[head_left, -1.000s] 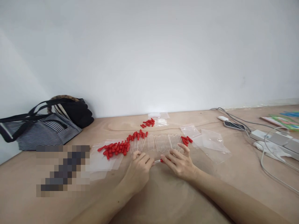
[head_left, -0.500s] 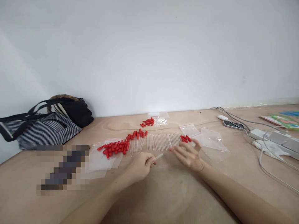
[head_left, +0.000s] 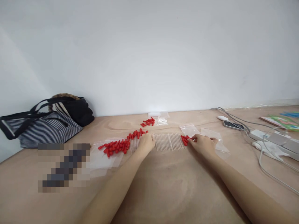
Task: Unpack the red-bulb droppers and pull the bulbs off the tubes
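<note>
My left hand [head_left: 146,143] is closed over the left end of a row of clear glass dropper tubes [head_left: 169,142]; what its fingers hold is hidden. At the right end of that row, my right hand [head_left: 203,143] pinches a red rubber bulb at a small group of red rubber bulbs [head_left: 184,140]. Left of my left hand lie several droppers with red bulbs fitted [head_left: 134,137], partly covered by the hand. Farther left, a larger heap of red rubber bulbs [head_left: 115,147] rests on clear plastic bags [head_left: 102,163].
Toward the wall lie more red bulbs [head_left: 149,121] and glass tubes [head_left: 161,121]. An empty plastic bag [head_left: 219,146] sits beside my right hand. Cables, a phone-like device [head_left: 233,125] and a power strip [head_left: 257,133] occupy the right. A striped bag [head_left: 50,129] stands at left.
My left hand has moved forward from in front of the row, where it held a clear tube, onto the row's left end. My right hand has shifted right and closed at the small bulb group.
</note>
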Action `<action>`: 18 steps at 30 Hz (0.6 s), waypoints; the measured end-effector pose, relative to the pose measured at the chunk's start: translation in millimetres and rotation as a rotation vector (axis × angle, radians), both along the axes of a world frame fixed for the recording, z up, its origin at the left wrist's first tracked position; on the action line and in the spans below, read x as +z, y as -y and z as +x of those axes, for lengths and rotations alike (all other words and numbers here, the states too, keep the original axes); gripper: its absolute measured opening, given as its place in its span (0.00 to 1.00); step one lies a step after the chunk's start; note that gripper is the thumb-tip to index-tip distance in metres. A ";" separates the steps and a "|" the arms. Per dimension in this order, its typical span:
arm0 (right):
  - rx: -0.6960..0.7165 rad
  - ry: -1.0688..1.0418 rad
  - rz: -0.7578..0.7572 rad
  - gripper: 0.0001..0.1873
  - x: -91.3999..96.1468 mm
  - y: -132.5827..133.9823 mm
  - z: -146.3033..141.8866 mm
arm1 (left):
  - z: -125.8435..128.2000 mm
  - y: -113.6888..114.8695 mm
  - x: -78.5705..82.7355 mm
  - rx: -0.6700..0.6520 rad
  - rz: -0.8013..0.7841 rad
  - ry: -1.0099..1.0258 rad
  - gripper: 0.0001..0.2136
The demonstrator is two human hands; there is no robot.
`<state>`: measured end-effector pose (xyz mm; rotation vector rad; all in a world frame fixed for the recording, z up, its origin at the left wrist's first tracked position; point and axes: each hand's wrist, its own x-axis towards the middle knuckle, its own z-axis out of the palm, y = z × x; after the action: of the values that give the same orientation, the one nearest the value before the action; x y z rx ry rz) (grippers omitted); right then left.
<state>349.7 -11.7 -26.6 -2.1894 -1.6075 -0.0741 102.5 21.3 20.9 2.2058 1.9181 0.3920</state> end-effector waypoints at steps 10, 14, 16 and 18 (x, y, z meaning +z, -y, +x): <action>0.007 0.019 -0.004 0.21 6.9 -0.4 -4.2 | 15.3 -13.4 -11.5 0.017 0.093 -0.201 0.10; 0.016 0.015 0.042 0.19 6.9 0.1 -5.3 | -1.2 -8.1 -5.0 0.023 0.163 -0.250 0.12; 0.025 0.013 0.068 0.18 6.3 0.2 -6.4 | -14.6 -4.2 -2.2 0.047 0.200 -0.279 0.12; 0.038 0.029 0.091 0.18 5.4 0.3 -8.1 | -26.5 -1.2 -1.6 0.077 0.214 -0.308 0.13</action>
<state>341.6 -12.1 -21.2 -2.0972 -1.6278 -0.1656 75.9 22.5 19.2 2.4559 2.2152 0.2946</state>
